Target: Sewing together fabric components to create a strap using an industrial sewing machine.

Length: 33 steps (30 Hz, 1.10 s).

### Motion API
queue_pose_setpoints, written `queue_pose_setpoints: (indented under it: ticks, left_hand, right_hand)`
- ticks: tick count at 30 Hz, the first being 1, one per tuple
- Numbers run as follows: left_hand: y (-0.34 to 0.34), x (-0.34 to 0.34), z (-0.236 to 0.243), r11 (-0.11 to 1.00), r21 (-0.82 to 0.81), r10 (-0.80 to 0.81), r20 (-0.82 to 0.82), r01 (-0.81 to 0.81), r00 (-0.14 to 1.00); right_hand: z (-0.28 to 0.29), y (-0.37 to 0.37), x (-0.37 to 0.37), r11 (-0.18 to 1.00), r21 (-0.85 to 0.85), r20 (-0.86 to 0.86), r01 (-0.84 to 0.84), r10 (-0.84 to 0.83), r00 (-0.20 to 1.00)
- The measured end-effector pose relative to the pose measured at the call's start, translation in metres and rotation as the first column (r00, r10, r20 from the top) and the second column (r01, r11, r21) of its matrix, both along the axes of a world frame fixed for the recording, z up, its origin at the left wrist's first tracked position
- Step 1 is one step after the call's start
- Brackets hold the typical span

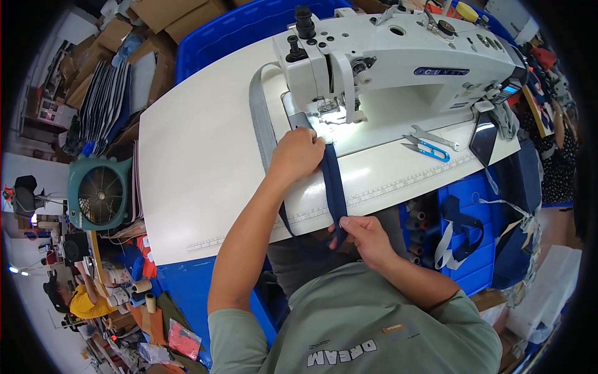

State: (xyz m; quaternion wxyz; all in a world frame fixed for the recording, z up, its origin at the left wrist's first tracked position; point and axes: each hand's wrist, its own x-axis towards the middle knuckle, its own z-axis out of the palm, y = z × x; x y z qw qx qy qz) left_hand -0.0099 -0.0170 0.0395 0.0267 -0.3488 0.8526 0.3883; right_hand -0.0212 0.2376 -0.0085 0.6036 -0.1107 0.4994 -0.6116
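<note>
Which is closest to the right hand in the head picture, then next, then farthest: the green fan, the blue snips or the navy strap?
From the right hand:
1. Navy strap: pinched in it.
2. Blue snips: ahead, to the right.
3. Green fan: far left.

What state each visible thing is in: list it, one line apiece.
Navy strap: extended between the hands
Left hand: fingertips at the strap's upper end
Right hand: pinching the strap
Sewing machine: stitching area brightly lit
Machine display: lit
Thread snips: blades apart
Phone: screen dark
Fan: spinning or not, can't tell
</note>
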Motion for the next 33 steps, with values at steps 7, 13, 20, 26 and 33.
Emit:
queue_pose_setpoints:
  ticks: [7, 13, 20, 26, 33]
  left_hand:
    - [-0.022, -0.012, -0.004, 0.990, 0.062, 0.135, -0.144, -0.127, 0.980]
    - [-0.025, -0.018, 0.007, 0.978, 0.162, 0.153, -0.133, -0.131, 0.979]
    - [-0.083, 0.009, -0.018, 0.969, -0.228, -0.086, 0.034, 0.091, 0.996]
    - [-0.193, -0.021, 0.079, 0.978, 0.120, 0.211, -0.576, -0.173, 0.790]
    - [-0.177, -0.008, 0.101, 0.896, -0.236, 0.077, -0.753, -0.376, 0.654]
  right_hand:
    - [0.013, -0.013, -0.002, 0.992, -0.091, 0.105, 0.092, -0.082, 0.991]
    - [0.019, -0.017, -0.006, 0.992, -0.106, 0.046, 0.067, -0.062, 0.997]
    - [0.037, -0.024, -0.053, 0.984, -0.133, -0.984, 0.119, -0.146, 0.105]
    - [0.001, -0.037, -0.069, 0.953, -0.271, -0.946, 0.132, -0.238, -0.222]
    - [-0.007, -0.025, -0.082, 0.899, -0.429, -0.887, 0.091, -0.400, -0.231]
